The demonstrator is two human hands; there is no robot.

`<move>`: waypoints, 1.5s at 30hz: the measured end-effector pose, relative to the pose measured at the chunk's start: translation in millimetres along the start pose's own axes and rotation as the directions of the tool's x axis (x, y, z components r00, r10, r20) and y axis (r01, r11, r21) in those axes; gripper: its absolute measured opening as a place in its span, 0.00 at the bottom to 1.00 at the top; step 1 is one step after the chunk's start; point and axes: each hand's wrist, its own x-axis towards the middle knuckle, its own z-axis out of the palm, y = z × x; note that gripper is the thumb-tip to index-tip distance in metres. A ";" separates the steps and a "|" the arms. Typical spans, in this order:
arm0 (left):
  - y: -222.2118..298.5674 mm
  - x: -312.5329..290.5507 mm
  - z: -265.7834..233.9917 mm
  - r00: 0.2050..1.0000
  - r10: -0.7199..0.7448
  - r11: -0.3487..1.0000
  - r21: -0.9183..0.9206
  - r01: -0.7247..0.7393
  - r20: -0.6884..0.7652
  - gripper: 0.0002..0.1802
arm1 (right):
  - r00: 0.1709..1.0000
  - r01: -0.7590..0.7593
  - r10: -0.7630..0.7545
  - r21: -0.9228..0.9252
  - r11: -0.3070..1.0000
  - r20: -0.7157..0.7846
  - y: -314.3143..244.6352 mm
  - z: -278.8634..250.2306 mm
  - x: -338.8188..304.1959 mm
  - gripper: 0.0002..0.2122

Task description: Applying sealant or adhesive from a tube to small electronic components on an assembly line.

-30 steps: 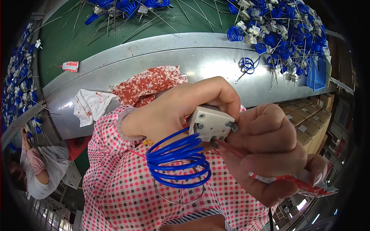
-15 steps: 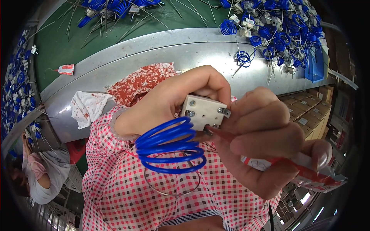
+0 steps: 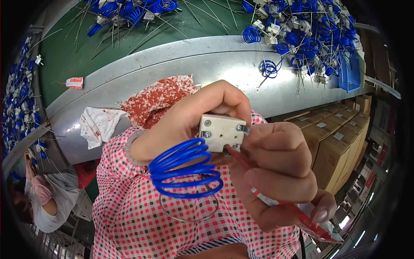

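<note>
Pinching a cream block with little screws [image 3: 222, 134] in the bent fingers of the left hand [image 3: 185, 113], mid-frame, and hiding some fingertips behind it. Curling the fingers of the right hand [image 3: 280, 168] close together around a red squeeze tube [image 3: 317, 228], right of the block. Pointing its thin red nozzle [image 3: 241, 159] at the block's bottom edge, seeming to touch it. Letting a blue wire coil [image 3: 174, 176] hang just under the block, before a pink checked smock [image 3: 129, 207]. Seeing a red-and-white cloth [image 3: 157, 100] and a stained white cloth [image 3: 101, 126] lying left of the middle on a shiny metal ledge [image 3: 233, 64]. Seeing more blue coils [image 3: 310, 45] heaping up at the upper right, beside a blue bin [image 3: 351, 75].
</note>
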 end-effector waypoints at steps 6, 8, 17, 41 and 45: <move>3.7 -4.5 -6.8 0.993 0.102 0.980 0.166 -0.110 0.052 0.26 | 0.979 0.047 -0.011 0.173 0.984 -0.201 11.5 13.6 -2.6 0.15; 1.2 -3.5 -9.8 0.995 0.083 0.989 0.117 -0.089 0.053 0.26 | 0.981 -0.040 0.074 0.182 0.982 -0.180 10.5 11.2 -4.2 0.14; -3.3 1.2 -14.1 0.977 0.188 0.953 0.222 -0.207 0.102 0.26 | 0.977 -0.171 0.210 0.508 0.845 -0.022 23.2 6.8 3.9 0.14; 8.7 2.1 -22.6 0.987 0.021 0.999 0.034 -0.027 0.160 0.27 | 0.846 -0.463 0.308 0.311 0.830 0.436 13.1 -34.5 17.3 0.16; 15.7 0.4 -26.8 0.985 -0.085 0.996 0.003 0.086 0.151 0.28 | 0.906 -0.405 0.295 0.419 0.812 0.304 21.0 -18.9 11.9 0.18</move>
